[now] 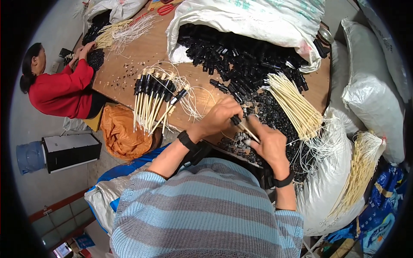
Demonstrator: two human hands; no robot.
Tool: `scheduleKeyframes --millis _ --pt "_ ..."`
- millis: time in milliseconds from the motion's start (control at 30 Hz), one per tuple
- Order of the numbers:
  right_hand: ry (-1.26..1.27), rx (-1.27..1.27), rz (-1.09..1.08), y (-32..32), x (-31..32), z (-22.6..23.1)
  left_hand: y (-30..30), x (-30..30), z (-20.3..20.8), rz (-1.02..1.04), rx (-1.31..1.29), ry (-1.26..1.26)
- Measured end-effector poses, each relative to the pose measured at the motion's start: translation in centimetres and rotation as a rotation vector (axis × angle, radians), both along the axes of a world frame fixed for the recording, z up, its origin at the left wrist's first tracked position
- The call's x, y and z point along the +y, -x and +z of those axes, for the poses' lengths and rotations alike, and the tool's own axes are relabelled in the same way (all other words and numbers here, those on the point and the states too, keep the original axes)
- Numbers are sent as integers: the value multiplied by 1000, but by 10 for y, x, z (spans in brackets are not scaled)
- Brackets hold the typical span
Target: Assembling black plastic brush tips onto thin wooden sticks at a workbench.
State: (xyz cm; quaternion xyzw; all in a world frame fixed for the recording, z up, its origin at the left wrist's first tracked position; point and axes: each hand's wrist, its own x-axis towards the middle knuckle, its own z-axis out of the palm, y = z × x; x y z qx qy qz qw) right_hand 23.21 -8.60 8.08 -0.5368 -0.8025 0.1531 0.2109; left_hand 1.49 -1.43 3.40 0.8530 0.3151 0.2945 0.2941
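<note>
Over the table's near edge, my left hand [220, 115] is closed around a black plastic piece [235, 120]. From that piece a pale thin stick [251, 133] runs toward my right hand [272, 144], which pinches it between thumb and fingers. How the stick sits in the piece is hidden by my fingers. Small black plastic parts [277, 114] lie heaped beyond and beside my right hand. A bundle of pale sticks with white strings [297, 105] rests on that heap. To the left, several sticks with black pieces fitted on them [150, 96] lie together, white cords trailing from them.
A white woven sack [258, 19] spills black cylindrical parts [241, 62] across the wooden table [189, 81]. Red-handled scissors [165, 9] lie at the far edge. A person in red [62, 92] works at the left. Full sacks [370, 64] crowd the right; an orange sack [122, 133] stands left.
</note>
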Motion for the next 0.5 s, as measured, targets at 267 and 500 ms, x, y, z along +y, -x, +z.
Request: scheduleKeyframes --millis 267,500 --pt "-139 130 -163 11 3 -9 -32 -28 44 -101 427 -393" --pt "364 1283 -72 -42 -3 -12 27 -7 2 489 201 382"
